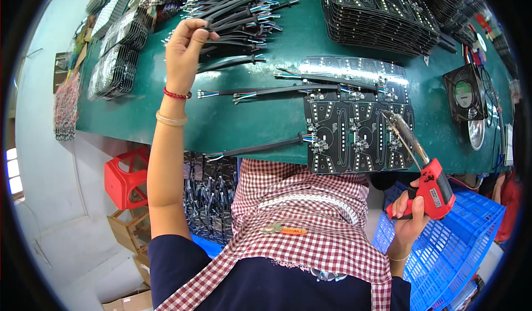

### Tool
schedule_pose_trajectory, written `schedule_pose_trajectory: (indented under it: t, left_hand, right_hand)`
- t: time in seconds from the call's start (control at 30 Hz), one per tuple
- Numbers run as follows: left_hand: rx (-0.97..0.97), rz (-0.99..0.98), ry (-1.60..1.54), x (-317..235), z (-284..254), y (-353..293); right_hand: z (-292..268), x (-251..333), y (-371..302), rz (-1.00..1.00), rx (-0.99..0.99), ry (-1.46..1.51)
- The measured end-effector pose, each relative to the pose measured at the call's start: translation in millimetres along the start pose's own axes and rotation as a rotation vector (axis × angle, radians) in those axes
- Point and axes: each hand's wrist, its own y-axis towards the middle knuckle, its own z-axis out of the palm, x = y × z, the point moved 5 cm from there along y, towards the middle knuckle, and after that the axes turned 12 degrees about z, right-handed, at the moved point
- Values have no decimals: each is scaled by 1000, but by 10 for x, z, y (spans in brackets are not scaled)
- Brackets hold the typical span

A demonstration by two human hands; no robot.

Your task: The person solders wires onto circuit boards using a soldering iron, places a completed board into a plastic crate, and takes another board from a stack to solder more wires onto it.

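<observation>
Step in hand, judged from where I stand: picking a cable [208,25] from the pile [238,13]. The left hand [184,46] reaches forward over the table [221,124], thumb and forefinger pinching what appears to be that cable. The right hand [410,222], held low, is wrapped around the iron [433,190], tip over the panel [377,151] at the near edge (contact cannot be confirmed). Next move calls for aligning cable and panel.

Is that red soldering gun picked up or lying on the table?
Picked up: the right hand grips the soldering gun by its red handle, its tip over the black circuit boards.
</observation>
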Motion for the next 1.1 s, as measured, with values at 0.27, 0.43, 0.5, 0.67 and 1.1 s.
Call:
schedule_pose_trajectory:
  t: [0.27, 0.43, 0.5, 0.67, 1.1]
  left_hand:
    - [390, 401, 290, -1032, 992, 0]
    - [598, 329, 159, -1318, 1728, -814]
    - [579, 233, 79, -1369, 1855, -921]
    - [670, 210, -9, -1426, 1969, -1018]
    - [770, 724, 119, -1625, 1982, -1074]
  right_hand:
    - [69, 57, 1, -18, -22, 38]
    - [433, 79, 56, 142, -111, 80]
    - [609, 88, 118, 170, -80, 114]
    - [721, 100, 243, 181, -27, 23]
    - [768, 150, 294, 150, 9, -166]
